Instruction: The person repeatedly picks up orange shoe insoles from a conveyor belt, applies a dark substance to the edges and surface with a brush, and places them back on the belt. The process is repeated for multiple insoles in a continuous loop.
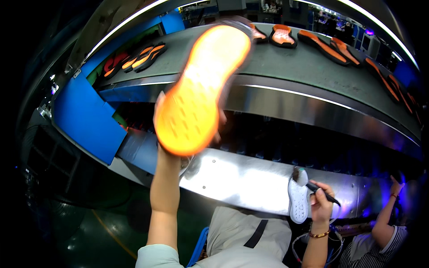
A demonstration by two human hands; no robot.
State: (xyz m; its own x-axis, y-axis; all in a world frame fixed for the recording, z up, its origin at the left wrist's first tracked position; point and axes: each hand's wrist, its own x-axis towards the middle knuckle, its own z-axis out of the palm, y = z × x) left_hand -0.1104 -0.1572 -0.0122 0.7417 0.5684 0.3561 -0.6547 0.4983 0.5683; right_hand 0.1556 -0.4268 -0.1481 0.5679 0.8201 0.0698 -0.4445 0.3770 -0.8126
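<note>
left hand (158, 107) wraps the lower end of an orange sole (190, 111), raised in front of the conveyor belt (272, 60), most fingers hidden behind it. right hand (321, 201) curled round a black-handled brush (302, 177), its head over the upper end of a white sole (298, 202) on the steel ledge (241, 176)

Blue panel (85, 120), yellow floor line (112, 236)

Orange sole (187, 116) textured; metal ledge (241, 178) v. glossy; belt (277, 64) surf. matt.
</note>
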